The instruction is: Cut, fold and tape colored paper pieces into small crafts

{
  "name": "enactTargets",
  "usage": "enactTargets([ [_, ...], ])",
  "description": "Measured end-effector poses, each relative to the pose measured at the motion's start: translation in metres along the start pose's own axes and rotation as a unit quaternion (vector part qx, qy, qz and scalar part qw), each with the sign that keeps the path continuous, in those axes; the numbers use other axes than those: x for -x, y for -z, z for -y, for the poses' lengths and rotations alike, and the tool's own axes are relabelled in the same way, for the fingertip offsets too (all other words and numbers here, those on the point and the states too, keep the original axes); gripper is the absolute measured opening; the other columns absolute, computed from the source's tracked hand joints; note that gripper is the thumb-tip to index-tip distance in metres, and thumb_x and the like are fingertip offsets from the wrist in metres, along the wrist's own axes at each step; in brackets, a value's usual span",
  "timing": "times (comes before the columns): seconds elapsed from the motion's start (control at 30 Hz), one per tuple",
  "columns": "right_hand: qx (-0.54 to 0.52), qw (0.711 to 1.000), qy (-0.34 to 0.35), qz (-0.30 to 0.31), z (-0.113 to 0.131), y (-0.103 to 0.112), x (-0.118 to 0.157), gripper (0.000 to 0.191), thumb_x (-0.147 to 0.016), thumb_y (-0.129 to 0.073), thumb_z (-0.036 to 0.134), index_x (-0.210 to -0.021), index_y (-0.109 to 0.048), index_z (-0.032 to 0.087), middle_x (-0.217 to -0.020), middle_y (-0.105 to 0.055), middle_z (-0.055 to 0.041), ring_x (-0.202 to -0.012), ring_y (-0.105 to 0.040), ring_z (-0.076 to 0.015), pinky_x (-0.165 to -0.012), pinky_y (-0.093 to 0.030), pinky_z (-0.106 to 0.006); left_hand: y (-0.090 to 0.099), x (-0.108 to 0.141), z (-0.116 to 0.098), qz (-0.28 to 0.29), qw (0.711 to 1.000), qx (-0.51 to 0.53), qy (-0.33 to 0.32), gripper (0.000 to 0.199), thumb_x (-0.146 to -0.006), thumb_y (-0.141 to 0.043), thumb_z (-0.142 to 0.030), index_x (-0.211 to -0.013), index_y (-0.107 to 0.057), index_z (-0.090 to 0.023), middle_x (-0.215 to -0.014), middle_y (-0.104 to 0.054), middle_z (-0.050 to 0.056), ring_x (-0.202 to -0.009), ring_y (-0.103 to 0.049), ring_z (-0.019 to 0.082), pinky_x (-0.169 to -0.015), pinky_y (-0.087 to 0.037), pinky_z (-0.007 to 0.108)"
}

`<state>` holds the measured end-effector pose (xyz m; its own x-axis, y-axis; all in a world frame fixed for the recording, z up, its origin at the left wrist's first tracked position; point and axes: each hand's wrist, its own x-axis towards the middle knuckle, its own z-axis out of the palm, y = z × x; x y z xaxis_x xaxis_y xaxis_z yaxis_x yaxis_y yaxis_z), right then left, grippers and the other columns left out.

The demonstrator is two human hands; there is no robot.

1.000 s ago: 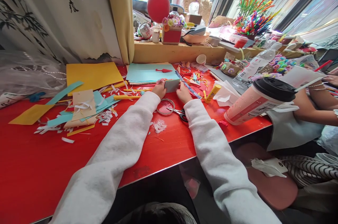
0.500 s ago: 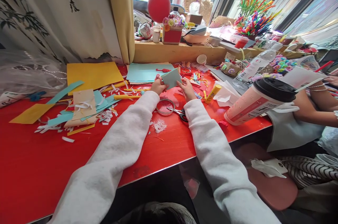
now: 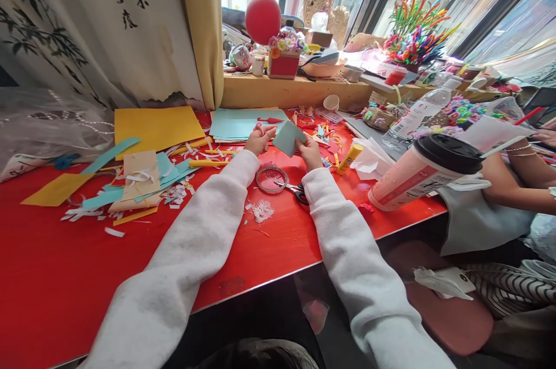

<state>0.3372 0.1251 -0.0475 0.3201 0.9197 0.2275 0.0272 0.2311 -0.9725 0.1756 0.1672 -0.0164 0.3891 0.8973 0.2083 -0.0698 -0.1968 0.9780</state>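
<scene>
A small square of light blue paper (image 3: pixel 285 138) is held up above the red table, tilted with one corner towards me. My right hand (image 3: pixel 310 153) pinches its right edge between thumb and fingers. Just left of the paper, my left hand (image 3: pixel 259 140) has its fingers stretched towards it, apart from its edge as far as I can see. Below the hands lies a roll of tape (image 3: pixel 271 179), with black-handled scissors (image 3: pixel 299 192) beside it, their blades reaching its rim. A yellow glue stick (image 3: pixel 350 159) stands tilted to the right of my right hand.
Blue sheets (image 3: pixel 247 121) and a yellow sheet (image 3: pixel 156 128) lie at the back. Paper strips and scraps (image 3: pixel 141 181) cover the left side. A large cup (image 3: pixel 423 175) and a plastic bottle (image 3: pixel 419 111) stand right, near another person's arm (image 3: pixel 510 183).
My left hand has let go of the blue paper and moved slightly left. The paper has turned, and now only my right hand holds it.
</scene>
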Motion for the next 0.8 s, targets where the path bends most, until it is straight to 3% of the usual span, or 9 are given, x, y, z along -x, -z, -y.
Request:
enactTargets([
  [0.17, 0.002, 1.000, 0.000, 0.030, 0.001, -0.003, 0.004, 0.034, -0.063, -0.059, 0.040, -0.088, -0.055, 0.017, -0.086, -0.063, -0.0051, -0.080, -0.060, -0.0196, -0.069, -0.052, -0.037, -0.004, -0.001, 0.001, -0.037, 0.999, 0.004, 0.005, 0.008, -0.076, -0.057, -0.021, -0.072, -0.056, -0.014, -0.044, -0.040, -0.009, -0.030, -0.027, 0.000, -0.034, -0.021, 0.017],
  [0.3, -0.009, 0.999, -0.006, 0.044, 0.001, -0.005, 0.004, 0.036, -0.061, -0.061, 0.041, -0.088, -0.055, 0.018, -0.083, -0.063, -0.0038, -0.075, -0.059, -0.0189, -0.066, -0.052, -0.037, -0.005, -0.001, 0.003, -0.081, 0.997, -0.006, -0.002, 0.015, -0.075, -0.058, -0.017, -0.062, -0.051, -0.015, -0.040, -0.033, -0.009, -0.034, -0.028, 0.001, -0.038, -0.026, 0.017],
  [0.5, -0.042, 0.998, -0.021, 0.032, -0.004, -0.001, 0.001, 0.036, -0.059, -0.064, 0.042, -0.084, -0.054, 0.018, -0.080, -0.062, -0.0040, -0.071, -0.059, -0.0182, -0.065, -0.053, -0.039, -0.004, -0.004, 0.007, -0.097, 0.993, 0.063, 0.000, 0.020, -0.082, -0.047, -0.021, -0.063, -0.046, -0.015, -0.054, -0.048, -0.006, -0.032, -0.030, 0.000, -0.034, -0.021, 0.019],
  [0.63, -0.057, 0.998, -0.027, 0.014, -0.007, 0.002, -0.001, 0.038, -0.058, -0.067, 0.043, -0.083, -0.053, 0.018, -0.077, -0.061, -0.0025, -0.067, -0.058, -0.0156, -0.066, -0.053, -0.038, 0.001, -0.007, 0.014, -0.113, 0.994, 0.008, 0.008, 0.015, -0.081, -0.047, -0.020, -0.067, -0.050, -0.014, -0.062, -0.053, -0.002, -0.036, -0.035, 0.001, -0.037, -0.026, 0.018],
  [0.73, -0.062, 0.998, -0.027, 0.013, -0.008, 0.002, -0.002, 0.038, -0.057, -0.067, 0.043, -0.084, -0.055, 0.018, -0.079, -0.061, -0.0027, -0.069, -0.059, -0.0158, -0.067, -0.053, -0.038, 0.004, -0.009, 0.020, -0.134, 0.985, -0.104, -0.006, 0.009, -0.076, -0.050, -0.015, -0.080, -0.058, -0.015, -0.083, -0.059, 0.003, -0.055, -0.052, 0.005, -0.055, -0.043, 0.021],
  [0.8, -0.062, 0.998, -0.026, 0.013, -0.008, 0.002, -0.002, 0.039, -0.057, -0.067, 0.042, -0.085, -0.056, 0.018, -0.081, -0.062, -0.0029, -0.070, -0.059, -0.0158, -0.067, -0.053, -0.038, 0.005, -0.009, 0.023, -0.131, 0.978, -0.161, -0.015, 0.016, -0.072, -0.054, -0.013, -0.086, -0.060, -0.017, -0.095, -0.059, 0.005, -0.076, -0.057, 0.011, -0.075, -0.045, 0.026],
])
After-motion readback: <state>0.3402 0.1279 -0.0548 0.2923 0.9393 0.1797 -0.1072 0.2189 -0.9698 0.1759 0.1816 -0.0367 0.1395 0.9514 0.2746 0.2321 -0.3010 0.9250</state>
